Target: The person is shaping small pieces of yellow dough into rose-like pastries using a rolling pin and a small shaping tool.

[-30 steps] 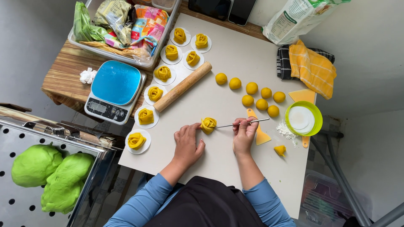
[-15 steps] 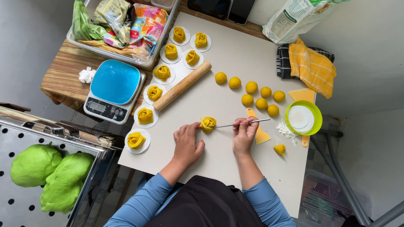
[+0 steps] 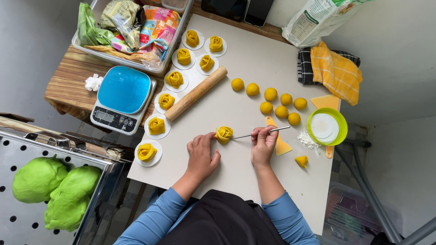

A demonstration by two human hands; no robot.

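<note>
A yellow rose-shaped dough piece (image 3: 224, 134) sits on the pale work mat (image 3: 240, 177) in front of me. My left hand (image 3: 201, 155) rests on the mat with its fingertips touching the rose's left side. My right hand (image 3: 263, 144) grips a thin metal stick (image 3: 260, 133) whose tip reaches the rose's right side. Several finished yellow roses on white paper rounds (image 3: 156, 125) line the mat's left edge and far corner. Several yellow dough balls (image 3: 271, 94) lie beyond my right hand.
A wooden rolling pin (image 3: 196, 93) lies diagonally on the mat. A blue kitchen scale (image 3: 123, 97) and a tray of packets (image 3: 128, 27) are at left. A green-rimmed bowl (image 3: 326, 126), yellow scrapers, cloths (image 3: 335, 70) and a flour bag are at right. Green dough (image 3: 55, 188) sits lower left.
</note>
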